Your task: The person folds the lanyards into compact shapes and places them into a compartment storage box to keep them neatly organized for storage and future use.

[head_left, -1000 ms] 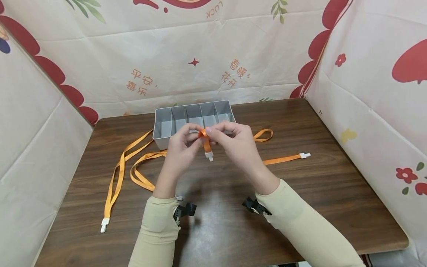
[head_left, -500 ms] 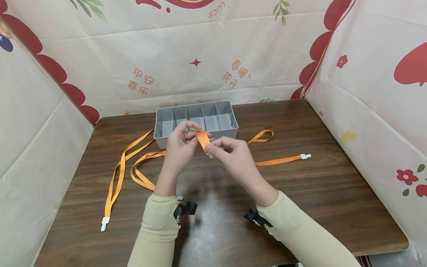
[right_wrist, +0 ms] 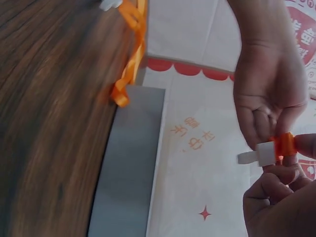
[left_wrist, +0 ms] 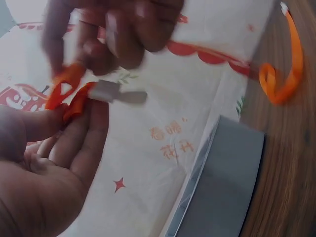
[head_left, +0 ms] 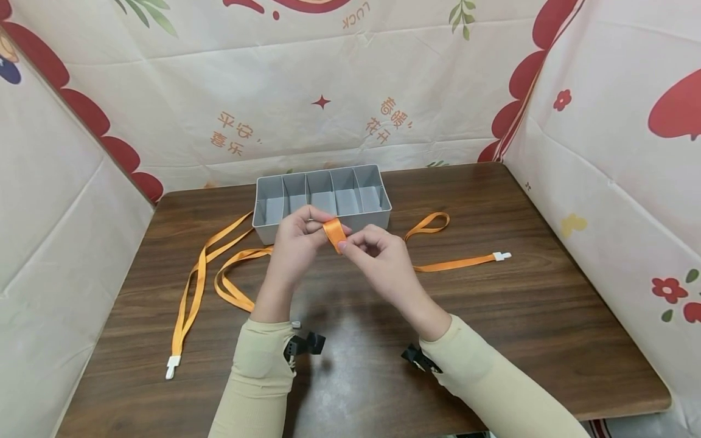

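An orange lanyard (head_left: pixel 334 234), gathered into a small folded roll, is held up between both hands just in front of the grey box. Its white plastic clip (left_wrist: pixel 106 91) sticks out from the roll in the left wrist view, and the clip (right_wrist: pixel 266 154) also shows in the right wrist view. My left hand (head_left: pixel 296 246) pinches the roll between thumb and fingers. With thumb and forefinger, my right hand (head_left: pixel 383 255) pinches the lower end of the strap. In the left wrist view a small loop of strap stands open between the two hands.
The grey divided box (head_left: pixel 323 222) stands at the table's back, by the printed cloth wall (head_left: pixel 306 134). Two orange lanyards, one outermost (head_left: pixel 199 267) and one nearer (head_left: pixel 223 286), lie on the left. Another strap (head_left: pixel 460 264) with a white clip lies right, below a strap loop (head_left: pixel 432 229).
My right hand has moved down and slightly away from the left, drawing the strap into a broad flat fold. The clip, visible below the hands earlier, is now hidden in the head view.
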Demonstrator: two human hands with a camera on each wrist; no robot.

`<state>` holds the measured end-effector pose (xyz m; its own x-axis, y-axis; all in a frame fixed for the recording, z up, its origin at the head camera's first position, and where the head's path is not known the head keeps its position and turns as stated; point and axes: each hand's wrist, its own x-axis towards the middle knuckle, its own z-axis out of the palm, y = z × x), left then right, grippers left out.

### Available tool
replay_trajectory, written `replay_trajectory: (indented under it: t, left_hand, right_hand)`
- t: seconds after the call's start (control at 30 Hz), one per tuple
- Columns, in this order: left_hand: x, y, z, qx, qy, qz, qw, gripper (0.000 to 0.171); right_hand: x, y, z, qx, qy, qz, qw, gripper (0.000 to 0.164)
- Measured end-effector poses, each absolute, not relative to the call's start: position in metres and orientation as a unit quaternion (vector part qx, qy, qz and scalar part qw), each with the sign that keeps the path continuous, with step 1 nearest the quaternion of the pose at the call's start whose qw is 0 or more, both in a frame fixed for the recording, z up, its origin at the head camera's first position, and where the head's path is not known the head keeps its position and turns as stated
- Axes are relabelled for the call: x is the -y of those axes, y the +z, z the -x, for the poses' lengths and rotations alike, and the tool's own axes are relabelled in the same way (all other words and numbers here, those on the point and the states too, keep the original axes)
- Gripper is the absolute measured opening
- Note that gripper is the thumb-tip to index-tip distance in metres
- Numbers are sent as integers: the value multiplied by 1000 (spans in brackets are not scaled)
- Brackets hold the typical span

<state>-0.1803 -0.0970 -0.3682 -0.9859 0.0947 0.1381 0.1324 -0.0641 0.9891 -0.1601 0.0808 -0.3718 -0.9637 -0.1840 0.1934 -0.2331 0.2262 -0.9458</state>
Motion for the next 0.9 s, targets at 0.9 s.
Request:
replay_trajectory:
  t: [0.9]
  left_hand:
    - [83,-367,173,721,-661,137,154,10]
  right_hand:
    - [-84,-375,167,656,746,-86,-76,24]
